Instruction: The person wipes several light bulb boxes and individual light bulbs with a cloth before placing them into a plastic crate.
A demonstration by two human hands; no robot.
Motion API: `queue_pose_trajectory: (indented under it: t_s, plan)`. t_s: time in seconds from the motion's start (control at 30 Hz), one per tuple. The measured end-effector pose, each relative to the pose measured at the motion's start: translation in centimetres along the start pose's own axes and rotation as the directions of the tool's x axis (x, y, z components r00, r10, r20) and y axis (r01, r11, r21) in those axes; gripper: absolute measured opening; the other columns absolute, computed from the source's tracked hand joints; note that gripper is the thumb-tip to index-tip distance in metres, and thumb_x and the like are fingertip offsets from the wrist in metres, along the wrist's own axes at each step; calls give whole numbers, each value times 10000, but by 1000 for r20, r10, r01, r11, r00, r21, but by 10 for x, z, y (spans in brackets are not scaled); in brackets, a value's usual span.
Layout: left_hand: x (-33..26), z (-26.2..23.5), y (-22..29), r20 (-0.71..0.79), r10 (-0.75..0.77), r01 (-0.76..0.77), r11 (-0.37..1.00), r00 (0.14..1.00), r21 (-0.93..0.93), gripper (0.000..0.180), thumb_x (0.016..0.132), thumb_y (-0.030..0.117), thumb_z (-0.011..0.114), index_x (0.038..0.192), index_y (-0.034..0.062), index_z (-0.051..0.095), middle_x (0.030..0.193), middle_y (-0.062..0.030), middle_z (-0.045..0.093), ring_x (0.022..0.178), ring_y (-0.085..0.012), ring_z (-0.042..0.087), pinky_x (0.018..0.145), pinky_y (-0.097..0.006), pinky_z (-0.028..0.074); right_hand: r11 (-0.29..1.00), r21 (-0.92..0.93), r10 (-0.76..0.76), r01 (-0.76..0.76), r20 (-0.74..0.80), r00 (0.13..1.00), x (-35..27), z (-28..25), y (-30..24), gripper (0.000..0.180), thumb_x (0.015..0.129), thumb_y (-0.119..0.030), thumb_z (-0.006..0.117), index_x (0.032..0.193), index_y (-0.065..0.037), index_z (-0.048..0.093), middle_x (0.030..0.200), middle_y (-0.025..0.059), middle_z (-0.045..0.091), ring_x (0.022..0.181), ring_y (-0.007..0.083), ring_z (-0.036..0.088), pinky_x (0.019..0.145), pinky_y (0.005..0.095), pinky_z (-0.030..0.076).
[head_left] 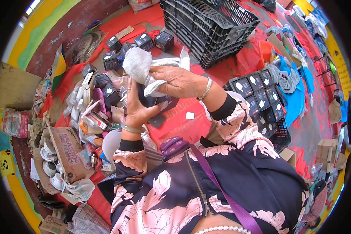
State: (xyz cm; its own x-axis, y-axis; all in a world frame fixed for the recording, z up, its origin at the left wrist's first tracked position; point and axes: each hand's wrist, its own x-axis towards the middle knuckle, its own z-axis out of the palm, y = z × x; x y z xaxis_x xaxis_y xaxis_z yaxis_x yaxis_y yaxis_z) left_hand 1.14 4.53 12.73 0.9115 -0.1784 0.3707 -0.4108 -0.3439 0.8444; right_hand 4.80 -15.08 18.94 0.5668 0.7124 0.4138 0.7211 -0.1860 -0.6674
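Observation:
My right hand [179, 81] is closed on a white cloth [138, 64], bunched at one end, with a strip trailing behind my fingers. Just below it, my left hand [138, 109] grips a small black box [147, 98], thumb along the near side and fingers up the left side. The cloth hangs over the box's top and hides part of it. Beyond my hands, several similar black boxes [144, 41] with white pictures stand on the red floor covering.
Stacked black plastic crates [206, 29] stand at the far middle. To the right, a crate [283, 137] holds rows of black boxes. Loose small packages [93, 121] are heaped on the left, near an open cardboard box [68, 150] with white cups. A purple pouch [174, 147] lies before me.

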Motion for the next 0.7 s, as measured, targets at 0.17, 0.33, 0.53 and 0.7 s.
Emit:
queue_pose_trajectory:
  t_s: [0.17, 0.33, 0.53, 0.7]
  plan:
    - [-8, 3, -6, 19, -24, 27, 982, 1000, -189, 1026, 501, 201, 776, 1377, -62, 313, 1286, -177, 459, 1206, -280, 445, 1051, -339, 307, 970, 192, 172, -151, -93, 981, -5, 16, 38, 464, 968, -374, 428, 1264, -30, 525, 1313, 199, 500, 1262, 311, 433, 1037, 342, 348]
    - [-6, 5, 12, 19, -116, 107, 827, 993, -552, 1074, 492, 99, 733, 1439, 11, 235, 1304, -120, 440, 1201, -219, 449, 1051, -336, 313, 691, 170, 692, -703, 128, 711, -12, 10, 113, 404, 977, -358, 415, 1190, -50, 565, 1068, 174, 644, 935, 299, 637, 807, 337, 487]
    - [8, -3, 30, -91, -123, 14, 662, 988, -750, 963, 558, 205, 672, 1425, 38, 289, 1294, -138, 456, 1164, -266, 493, 997, -364, 404, 582, 594, 746, -556, -118, 656, -58, 7, 189, 238, 934, -256, 520, 913, -43, 626, 835, 102, 648, 735, 187, 627, 635, 323, 495]
    - [-5, -26, 12, -168, -205, -1, 633, 964, -774, 864, 618, 245, 632, 1395, 34, 317, 1262, -135, 485, 1120, -267, 529, 959, -368, 439, 307, 942, 672, -134, -115, 731, -25, 14, 102, 397, 944, -378, 498, 1132, -39, 579, 1053, 63, 627, 933, 168, 602, 847, 323, 476]
